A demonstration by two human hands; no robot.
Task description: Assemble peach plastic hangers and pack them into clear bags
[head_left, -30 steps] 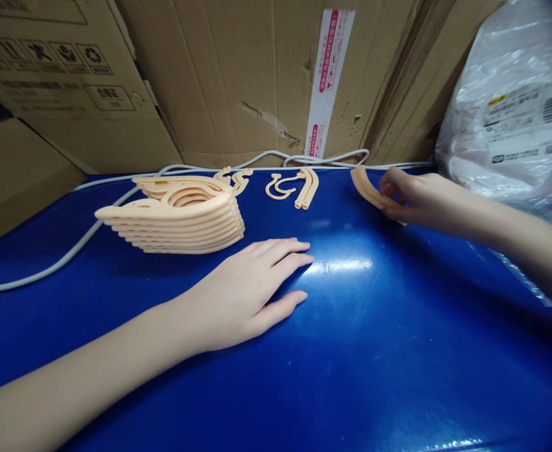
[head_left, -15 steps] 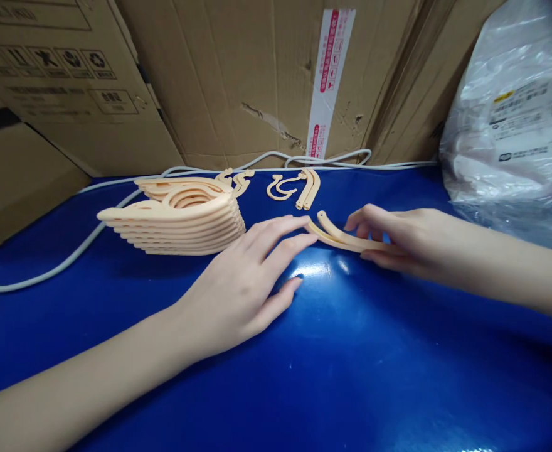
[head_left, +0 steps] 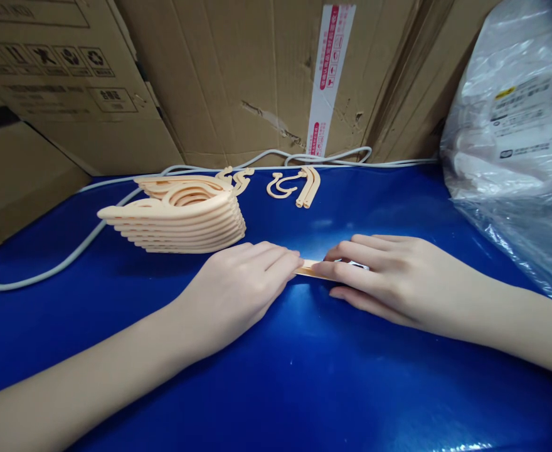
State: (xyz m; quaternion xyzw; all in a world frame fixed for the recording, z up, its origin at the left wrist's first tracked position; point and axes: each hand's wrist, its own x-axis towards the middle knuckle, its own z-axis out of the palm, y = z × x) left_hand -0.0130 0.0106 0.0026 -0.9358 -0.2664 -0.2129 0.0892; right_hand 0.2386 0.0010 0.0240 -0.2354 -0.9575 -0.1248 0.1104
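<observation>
A peach plastic hanger piece (head_left: 310, 270) lies on the blue table (head_left: 332, 376) between my two hands, mostly hidden under them. My right hand (head_left: 389, 276) covers its right part with fingers curled over it. My left hand (head_left: 238, 289) pinches its left end with its fingertips. A stack of several peach hangers (head_left: 182, 216) stands just behind my left hand. Further back lie loose peach hook parts (head_left: 297, 185).
Cardboard boxes (head_left: 238, 75) wall off the back and left. A grey cable (head_left: 59, 263) runs along the table's far edge and curves to the left. A clear plastic bag (head_left: 515, 132) with labelled contents fills the right side.
My right hand brought the peach piece from the back right to the table's middle. My left hand slid forward and closed on its left end.
</observation>
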